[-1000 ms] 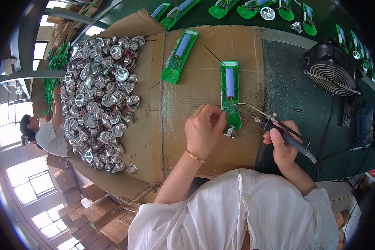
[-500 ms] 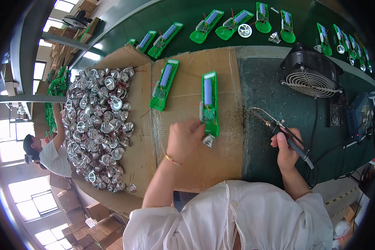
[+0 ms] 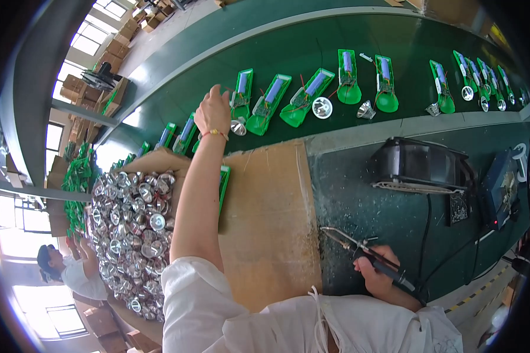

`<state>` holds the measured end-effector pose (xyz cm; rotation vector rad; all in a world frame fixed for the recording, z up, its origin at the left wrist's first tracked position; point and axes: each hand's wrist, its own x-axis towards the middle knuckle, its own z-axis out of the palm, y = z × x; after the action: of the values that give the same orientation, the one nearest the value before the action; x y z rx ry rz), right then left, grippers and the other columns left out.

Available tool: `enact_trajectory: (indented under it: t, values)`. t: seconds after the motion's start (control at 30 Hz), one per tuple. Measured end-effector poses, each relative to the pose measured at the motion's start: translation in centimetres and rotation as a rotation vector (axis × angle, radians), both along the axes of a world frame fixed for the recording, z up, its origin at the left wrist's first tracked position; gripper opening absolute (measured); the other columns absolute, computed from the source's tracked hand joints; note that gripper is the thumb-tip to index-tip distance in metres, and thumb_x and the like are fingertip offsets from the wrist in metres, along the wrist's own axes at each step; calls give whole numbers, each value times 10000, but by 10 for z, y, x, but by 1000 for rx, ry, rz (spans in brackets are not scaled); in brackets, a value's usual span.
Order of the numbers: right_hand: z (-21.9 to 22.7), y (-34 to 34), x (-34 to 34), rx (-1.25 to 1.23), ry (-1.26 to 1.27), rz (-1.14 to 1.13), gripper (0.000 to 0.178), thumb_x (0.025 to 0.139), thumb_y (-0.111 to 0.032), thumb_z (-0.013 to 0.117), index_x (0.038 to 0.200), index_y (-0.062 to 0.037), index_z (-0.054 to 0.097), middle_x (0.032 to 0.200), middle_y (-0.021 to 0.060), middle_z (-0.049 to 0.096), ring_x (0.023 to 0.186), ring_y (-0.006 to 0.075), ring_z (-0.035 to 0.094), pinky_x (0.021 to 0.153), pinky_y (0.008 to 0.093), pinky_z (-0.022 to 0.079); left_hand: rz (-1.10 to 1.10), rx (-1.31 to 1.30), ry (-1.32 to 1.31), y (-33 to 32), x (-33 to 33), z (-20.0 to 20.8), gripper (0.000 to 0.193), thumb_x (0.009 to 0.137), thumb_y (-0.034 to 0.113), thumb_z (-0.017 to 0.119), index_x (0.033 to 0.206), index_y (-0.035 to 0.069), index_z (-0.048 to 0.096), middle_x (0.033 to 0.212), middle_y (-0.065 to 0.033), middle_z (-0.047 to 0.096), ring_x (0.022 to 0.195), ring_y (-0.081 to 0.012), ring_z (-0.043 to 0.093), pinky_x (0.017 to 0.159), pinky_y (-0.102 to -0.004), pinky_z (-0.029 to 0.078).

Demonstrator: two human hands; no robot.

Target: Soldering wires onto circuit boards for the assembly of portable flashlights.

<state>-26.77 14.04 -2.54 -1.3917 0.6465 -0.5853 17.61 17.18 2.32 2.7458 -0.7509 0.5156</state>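
Note:
My left hand (image 3: pixel 213 112) reaches out over the green work surface at the back, its fingers extended. Just right of its fingers lies a green plastic housing (image 3: pixel 242 93) with a blue cylindrical cell, a circuit board and a silver reflector cup (image 3: pixel 238 127) at its lower end. The hand seems to hold nothing. My right hand (image 3: pixel 376 273) grips a soldering iron (image 3: pixel 388 269) with a thin curved wire guide, its tip pointing left above the dark bench. Another green housing (image 3: pixel 224 187) on the cardboard is mostly hidden behind my left forearm.
A heap of reflector cups (image 3: pixel 132 235) fills the left of the cardboard (image 3: pixel 265 235). More housings (image 3: pixel 386 82) line the back surface. A black fan (image 3: pixel 421 166) and blue soldering station (image 3: pixel 500 188) stand right. Another person (image 3: pixel 70 273) works at far left.
My left hand has moved from the cardboard to the back surface; the housing it was at now lies there. The view has tilted upward. The soldering iron stays in my right hand.

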Motion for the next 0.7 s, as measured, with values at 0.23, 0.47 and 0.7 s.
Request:
enact_trajectory:
  t: [0.23, 0.47, 0.7]
  values:
    - [-2, -3, 1, -49, 16, 20, 203, 731, -63, 657, 845, 4, 502, 627, 80, 621, 553, 119, 606, 511, 239, 479, -517, 173, 169, -55, -64, -20, 232, 774, 269, 572, 966, 140, 594, 1318, -87, 316, 1158, -323, 353, 888, -463, 349]
    - [-4, -1, 7, 17, -13, -42, 176, 737, -52, 636, 833, 7, 500, 626, 81, 617, 541, 114, 596, 516, 235, 477, -468, 158, 264, -30, -82, -18, 183, 758, 260, 546, 817, 110, 633, 1188, -86, 435, 930, -286, 528, 826, -437, 325]
    - [0, 5, 8, 41, -68, -42, 141, 745, -31, 620, 823, 10, 509, 642, 74, 607, 543, 94, 571, 493, 223, 461, -263, 286, 295, -20, -97, -21, 227, 802, 279, 481, 934, 125, 584, 1005, -131, 515, 980, -279, 515, 899, -495, 244]
